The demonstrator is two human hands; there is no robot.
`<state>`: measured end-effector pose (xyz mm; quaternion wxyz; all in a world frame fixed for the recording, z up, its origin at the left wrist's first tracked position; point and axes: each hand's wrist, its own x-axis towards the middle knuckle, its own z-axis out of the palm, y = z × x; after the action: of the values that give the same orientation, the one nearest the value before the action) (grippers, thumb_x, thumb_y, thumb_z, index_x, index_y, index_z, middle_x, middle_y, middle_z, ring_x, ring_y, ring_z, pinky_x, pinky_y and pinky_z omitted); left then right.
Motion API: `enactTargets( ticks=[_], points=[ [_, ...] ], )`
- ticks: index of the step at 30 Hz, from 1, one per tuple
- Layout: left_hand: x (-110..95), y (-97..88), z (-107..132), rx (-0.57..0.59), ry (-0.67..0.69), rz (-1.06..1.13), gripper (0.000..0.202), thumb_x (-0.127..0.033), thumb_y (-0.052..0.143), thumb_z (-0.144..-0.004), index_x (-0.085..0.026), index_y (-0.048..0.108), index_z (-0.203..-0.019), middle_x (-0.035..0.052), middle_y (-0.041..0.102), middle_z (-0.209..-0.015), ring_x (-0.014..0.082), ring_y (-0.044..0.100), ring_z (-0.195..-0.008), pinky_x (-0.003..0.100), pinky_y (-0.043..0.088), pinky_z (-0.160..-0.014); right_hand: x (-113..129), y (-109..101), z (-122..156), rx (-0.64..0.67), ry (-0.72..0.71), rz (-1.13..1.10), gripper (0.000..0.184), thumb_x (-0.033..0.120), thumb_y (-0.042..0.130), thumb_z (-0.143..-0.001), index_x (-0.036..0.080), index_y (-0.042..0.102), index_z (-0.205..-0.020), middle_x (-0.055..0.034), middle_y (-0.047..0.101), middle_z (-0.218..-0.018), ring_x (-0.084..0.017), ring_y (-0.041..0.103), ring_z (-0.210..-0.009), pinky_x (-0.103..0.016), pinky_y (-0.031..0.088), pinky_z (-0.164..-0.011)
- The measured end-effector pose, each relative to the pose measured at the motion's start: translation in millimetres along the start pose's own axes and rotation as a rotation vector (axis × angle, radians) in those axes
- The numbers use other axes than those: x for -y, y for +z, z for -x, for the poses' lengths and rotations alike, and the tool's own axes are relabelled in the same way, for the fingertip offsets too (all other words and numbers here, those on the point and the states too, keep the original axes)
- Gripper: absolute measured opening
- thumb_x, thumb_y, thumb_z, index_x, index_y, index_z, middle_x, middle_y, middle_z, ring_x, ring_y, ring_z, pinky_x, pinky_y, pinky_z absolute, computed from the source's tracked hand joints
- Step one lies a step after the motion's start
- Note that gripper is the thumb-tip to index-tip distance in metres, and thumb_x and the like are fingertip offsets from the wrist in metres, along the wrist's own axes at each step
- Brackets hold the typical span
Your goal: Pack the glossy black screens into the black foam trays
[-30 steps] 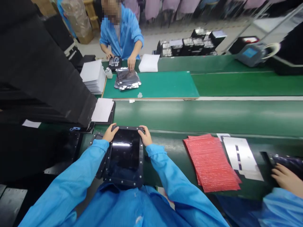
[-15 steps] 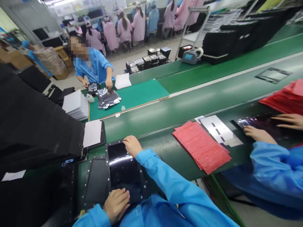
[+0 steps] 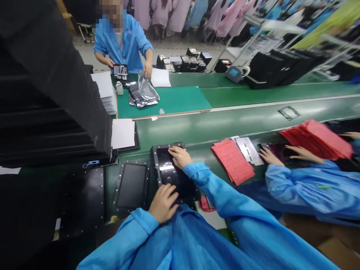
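Note:
A glossy black screen panel lies in a thick black frame with silver studs along its border, directly in front of me. My left hand rests at its lower left edge, fingers extended over the surface. Near the top, my right hand lies across the panel with its fingers stretched out. Neither hand wraps round anything. Just left of it, flat on the green bench, is a thinner studded black frame with a dark middle.
Tall black stacks stand at left, beside white sheets. Red bubble bags and a white cut-out plate lie right, near a co-worker's hands. Opposite, another person handles silver bags on a green board.
My view has turned. The studded frame with the panel now sits to the right, apart from the thinner frame it overlapped. The person opposite has raised part of a silver bag.

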<state>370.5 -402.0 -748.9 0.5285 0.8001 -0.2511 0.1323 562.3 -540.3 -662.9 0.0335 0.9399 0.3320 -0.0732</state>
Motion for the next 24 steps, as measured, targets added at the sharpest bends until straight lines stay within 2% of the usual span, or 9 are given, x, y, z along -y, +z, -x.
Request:
enactTargets(
  ticks=[2,4,6,9,11,14,18,21,24],
  points=[
    [29,-16.5,20,-0.080,-0.238,0.004,0.033,-0.031,0.048,-0.087,-0.018,0.062,-0.114,0.0127,0.057,-0.128,0.0251,0.049,-0.123,0.045,0.042,-0.102,22,-6,1,0.044,0.125,0.031,0.048,0.008,0.047,-0.073,0.014,0.063,-0.117,-0.0109,0.059,-0.126,-0.027,0.051,-0.119,-0.044,0.041,-0.104],
    [60,-24.1,47,-0.149,-0.583,-0.087,0.037,-0.031,0.046,-0.086,-0.017,0.061,-0.116,0.0153,0.054,-0.130,0.0276,0.046,-0.126,0.048,0.039,-0.104,42,-12,9,0.084,0.223,0.051,0.049,0.008,0.047,-0.073,0.015,0.062,-0.120,-0.0100,0.054,-0.132,-0.027,0.050,-0.119,-0.044,0.041,-0.104],
    [84,-23.6,77,-0.074,-0.846,-0.205,0.051,-0.035,0.056,-0.079,-0.012,0.057,-0.123,0.0209,0.046,-0.137,0.0356,0.036,-0.133,0.056,0.030,-0.107,60,-16,30,0.133,0.284,0.068,0.049,0.010,0.048,-0.074,0.017,0.061,-0.121,-0.0082,0.052,-0.136,-0.027,0.051,-0.118,-0.043,0.042,-0.102],
    [100,-18.8,114,0.251,-0.808,-0.201,0.076,-0.039,0.071,-0.064,-0.011,0.050,-0.132,0.0222,0.031,-0.147,0.0415,0.020,-0.138,0.059,0.018,-0.110,85,-17,86,0.225,0.324,0.101,0.050,0.011,0.047,-0.076,0.017,0.058,-0.124,-0.0077,0.050,-0.137,-0.026,0.051,-0.118,-0.040,0.046,-0.098],
    [106,-18.1,123,0.313,-0.798,-0.163,0.072,-0.041,0.067,-0.070,-0.014,0.048,-0.133,0.0205,0.029,-0.149,0.0386,0.022,-0.139,0.055,0.020,-0.110,103,-13,129,0.275,0.356,0.133,0.055,0.007,0.044,-0.074,0.017,0.057,-0.127,-0.0080,0.048,-0.139,-0.025,0.049,-0.122,-0.039,0.048,-0.095],
    [110,-15.2,109,0.135,-1.065,-0.195,0.063,-0.037,0.055,-0.081,-0.008,0.044,-0.135,0.0260,0.029,-0.146,0.0388,0.028,-0.136,0.053,0.029,-0.106,127,-2,173,0.313,0.429,0.198,0.060,0.002,0.041,-0.072,0.014,0.055,-0.129,-0.0091,0.044,-0.143,-0.027,0.045,-0.127,-0.038,0.049,-0.093],
    [99,-4.3,76,-0.120,-1.282,-0.152,0.061,-0.039,0.061,-0.076,-0.016,0.048,-0.131,0.0228,0.034,-0.142,0.0422,0.032,-0.132,0.059,0.034,-0.099,137,1,183,0.371,0.456,0.194,0.061,0.002,0.040,-0.074,0.018,0.054,-0.131,-0.0074,0.040,-0.145,-0.030,0.044,-0.127,-0.041,0.050,-0.087],
    [88,-7.8,76,-0.297,-1.291,0.023,0.071,-0.045,0.062,-0.073,-0.016,0.041,-0.135,0.0208,0.047,-0.131,0.0379,0.043,-0.125,0.056,0.038,-0.098,128,-11,179,0.375,0.440,0.083,0.061,0.005,0.043,-0.074,0.021,0.052,-0.133,-0.0051,0.038,-0.146,-0.031,0.045,-0.124,-0.045,0.049,-0.088],
    [82,-23.4,82,-0.426,-1.162,0.307,0.080,-0.053,0.058,-0.073,-0.014,0.035,-0.139,0.0159,0.057,-0.121,0.0295,0.056,-0.112,0.043,0.047,-0.094,108,-26,177,0.329,0.370,-0.106,0.054,0.012,0.047,-0.077,0.020,0.055,-0.130,-0.0061,0.046,-0.141,-0.030,0.050,-0.115,-0.047,0.047,-0.092]
  ],
)
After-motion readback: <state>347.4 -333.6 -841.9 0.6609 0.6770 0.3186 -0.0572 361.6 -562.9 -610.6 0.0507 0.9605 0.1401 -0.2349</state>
